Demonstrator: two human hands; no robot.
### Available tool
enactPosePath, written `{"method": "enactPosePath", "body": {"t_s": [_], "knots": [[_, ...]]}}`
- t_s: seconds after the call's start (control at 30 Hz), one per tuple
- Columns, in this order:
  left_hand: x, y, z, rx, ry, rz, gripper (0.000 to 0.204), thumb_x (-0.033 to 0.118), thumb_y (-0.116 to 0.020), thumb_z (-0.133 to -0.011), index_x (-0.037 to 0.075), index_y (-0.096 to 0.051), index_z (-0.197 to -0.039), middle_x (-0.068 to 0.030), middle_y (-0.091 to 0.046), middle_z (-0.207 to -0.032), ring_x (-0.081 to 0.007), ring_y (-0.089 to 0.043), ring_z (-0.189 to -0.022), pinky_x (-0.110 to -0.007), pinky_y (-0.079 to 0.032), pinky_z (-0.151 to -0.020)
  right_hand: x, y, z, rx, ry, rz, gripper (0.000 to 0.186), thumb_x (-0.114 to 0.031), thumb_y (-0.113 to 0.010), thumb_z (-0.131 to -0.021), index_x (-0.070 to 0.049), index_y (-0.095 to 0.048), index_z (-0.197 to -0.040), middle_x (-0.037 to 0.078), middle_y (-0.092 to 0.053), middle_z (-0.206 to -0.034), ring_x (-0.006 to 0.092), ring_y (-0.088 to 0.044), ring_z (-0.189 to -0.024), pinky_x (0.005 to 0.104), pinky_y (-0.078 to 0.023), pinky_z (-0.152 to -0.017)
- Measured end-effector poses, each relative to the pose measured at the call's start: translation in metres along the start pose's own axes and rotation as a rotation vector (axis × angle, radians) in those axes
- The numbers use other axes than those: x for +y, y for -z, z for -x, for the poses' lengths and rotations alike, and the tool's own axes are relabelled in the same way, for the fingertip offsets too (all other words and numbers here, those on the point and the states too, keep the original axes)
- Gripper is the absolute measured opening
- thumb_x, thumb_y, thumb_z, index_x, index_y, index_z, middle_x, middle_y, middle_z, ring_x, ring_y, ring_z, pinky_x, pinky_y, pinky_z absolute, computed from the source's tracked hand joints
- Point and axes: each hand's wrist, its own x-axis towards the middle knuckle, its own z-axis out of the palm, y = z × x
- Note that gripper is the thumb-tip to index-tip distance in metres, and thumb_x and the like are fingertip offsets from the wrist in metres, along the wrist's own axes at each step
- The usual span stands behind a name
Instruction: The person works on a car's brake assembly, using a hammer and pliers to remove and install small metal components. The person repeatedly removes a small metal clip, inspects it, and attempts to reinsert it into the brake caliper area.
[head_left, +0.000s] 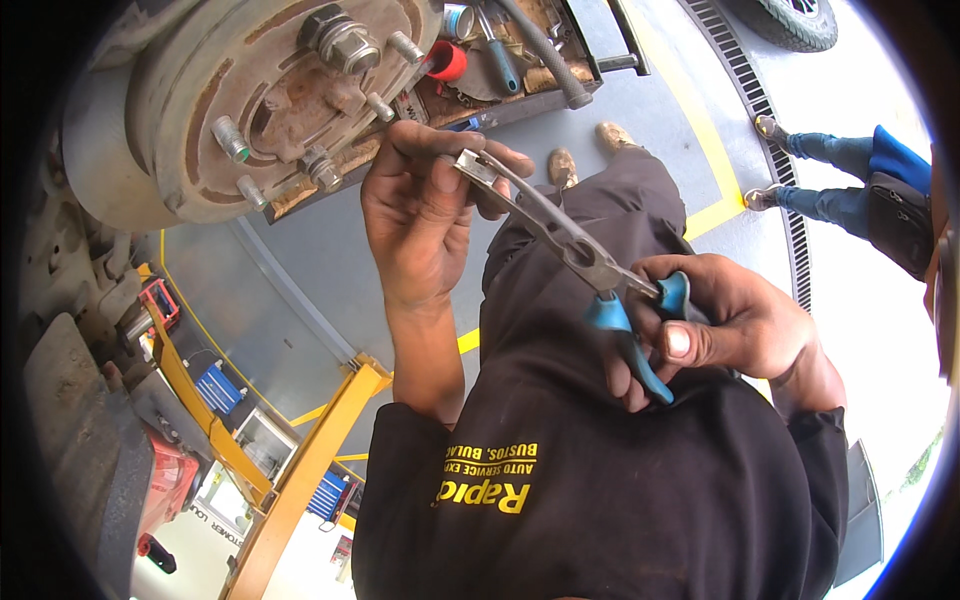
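My right hand is wrapped round the blue handles of a pair of long-nose pliers. Their long grey jaws point up and left toward my left hand. There, thumb and fingers pinch a small bent metal clip at the tips of the jaws. Part of the clip is hidden by my fingers, so its full shape does not show. Beyond my left hand, at the upper left, is a rusty wheel hub with several bare studs and a few large nuts on it.
Behind the hub stands a tool tray holding a blue-handled screwdriver, a ridged metal bar and a red cap. A yellow lift arm is at lower left. Another person stands at right, near a tyre.
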Motion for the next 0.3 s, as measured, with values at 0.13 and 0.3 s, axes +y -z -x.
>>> {"method": "enactPosePath", "body": {"t_s": [0.13, 0.3], "knots": [[-0.0028, -0.0009, 0.0012, 0.0, 0.007, 0.066, 0.02, 0.012, -0.061, -0.105, -0.005, -0.058, -0.115, -0.0269, -0.072, -0.104, -0.0331, -0.075, -0.1, -0.032, -0.064, -0.082, 0.0035, 0.003, 0.0009, 0.013, -0.009, 0.007, 0.043, -0.037, -0.069, -0.099, 0.002, -0.054, -0.11, 0.018, -0.074, -0.1, 0.0239, -0.074, -0.089, 0.0325, -0.06, -0.078], [-0.0039, 0.0016, 0.0013, -0.034, 0.002, 0.051, 0.022, 0.013, -0.062, -0.105, -0.004, -0.057, -0.117, -0.0254, -0.073, -0.106, -0.0344, -0.075, -0.102, -0.033, -0.064, -0.083, 0.0076, 0.0067, 0.0011, -0.024, -0.002, -0.001, 0.046, -0.041, -0.069, -0.098, 0.001, -0.055, -0.111, 0.017, -0.074, -0.099, 0.0238, -0.074, -0.09, 0.0326, -0.06, -0.079]]}}
